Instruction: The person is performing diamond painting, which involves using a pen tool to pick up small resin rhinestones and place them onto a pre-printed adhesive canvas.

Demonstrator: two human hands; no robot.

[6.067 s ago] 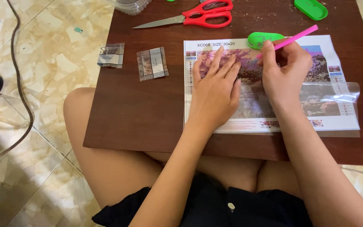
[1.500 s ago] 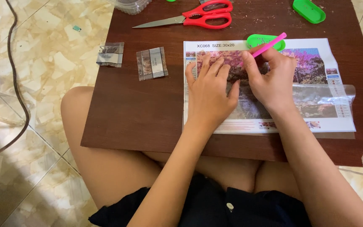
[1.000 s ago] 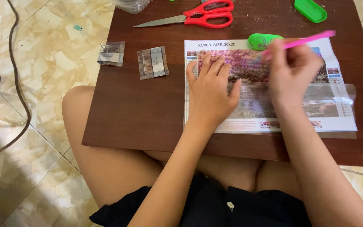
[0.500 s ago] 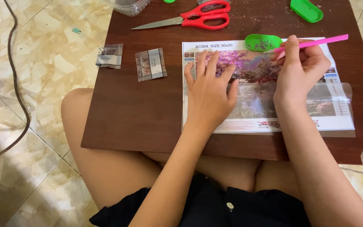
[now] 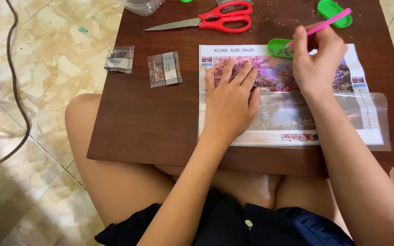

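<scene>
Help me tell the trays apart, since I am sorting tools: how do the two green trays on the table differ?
The near green tray lies on the canvas edge, beside the right hand holding the pink pen; the far green tray lies on bare table. The near one holds beads; the far one's contents are unclear. Both are small green ovals.

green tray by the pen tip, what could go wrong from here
The small green tray sits half on the canvas edge under the pink pen in the right hand; a hard dab might tip it and scatter beads. The clear film is peeled back, so the left hand resting flat there could smudge the exposed surface or shift placed beads.
</scene>
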